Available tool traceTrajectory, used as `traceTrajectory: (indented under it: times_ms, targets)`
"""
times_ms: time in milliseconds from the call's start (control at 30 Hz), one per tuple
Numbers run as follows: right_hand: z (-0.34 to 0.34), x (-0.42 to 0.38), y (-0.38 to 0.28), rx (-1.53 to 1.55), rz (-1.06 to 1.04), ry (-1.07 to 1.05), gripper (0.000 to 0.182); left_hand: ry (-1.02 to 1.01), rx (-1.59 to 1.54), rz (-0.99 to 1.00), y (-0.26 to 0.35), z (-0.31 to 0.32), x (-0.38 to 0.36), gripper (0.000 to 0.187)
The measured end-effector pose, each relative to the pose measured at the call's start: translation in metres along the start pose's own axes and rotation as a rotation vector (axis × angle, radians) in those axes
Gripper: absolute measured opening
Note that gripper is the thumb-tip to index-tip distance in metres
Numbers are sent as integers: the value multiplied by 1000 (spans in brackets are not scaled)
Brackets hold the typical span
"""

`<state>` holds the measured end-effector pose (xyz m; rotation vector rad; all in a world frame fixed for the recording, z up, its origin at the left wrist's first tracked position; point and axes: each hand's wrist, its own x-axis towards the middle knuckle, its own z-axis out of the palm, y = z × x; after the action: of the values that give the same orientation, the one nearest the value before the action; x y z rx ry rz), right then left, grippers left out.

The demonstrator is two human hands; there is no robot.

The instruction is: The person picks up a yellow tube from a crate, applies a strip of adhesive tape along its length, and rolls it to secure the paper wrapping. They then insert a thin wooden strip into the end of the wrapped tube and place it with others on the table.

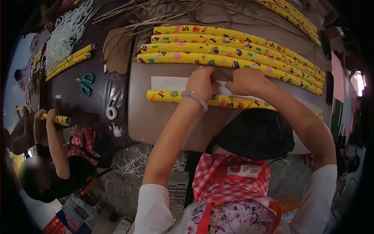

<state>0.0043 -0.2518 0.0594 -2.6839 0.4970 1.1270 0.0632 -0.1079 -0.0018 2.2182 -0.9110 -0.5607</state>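
Note:
My left hand (200,82), with a pale bangle on its wrist, is closed with curled fingers over a flat white strip (167,83). To its right, my right hand (246,81) is also closed, knuckles up, above the same strip. Whatever the fingertips pinch is hidden under both hands. Just on the near side of the strip lies a yellow printed roll of wrapping paper (165,95), partly covered by my left wrist and right forearm. Beyond my hands, several similar yellow rolls (171,57) lie side by side.
A black cloth bag (255,132) sits at the near table edge. To the left are teal-handled scissors (86,85), a white tape roll (111,112) and a heap of white strips (68,35). Brown strips (163,15) lie at the back. A co-worker's hand (50,116) holds another roll.

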Motion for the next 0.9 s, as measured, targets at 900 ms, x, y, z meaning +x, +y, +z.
traceTrajectory:
  times_ms: [900]
  targets:
    - [62, -62, 90, 565, -256, 436, 28, 170, 167, 40, 16, 18, -13, 26]
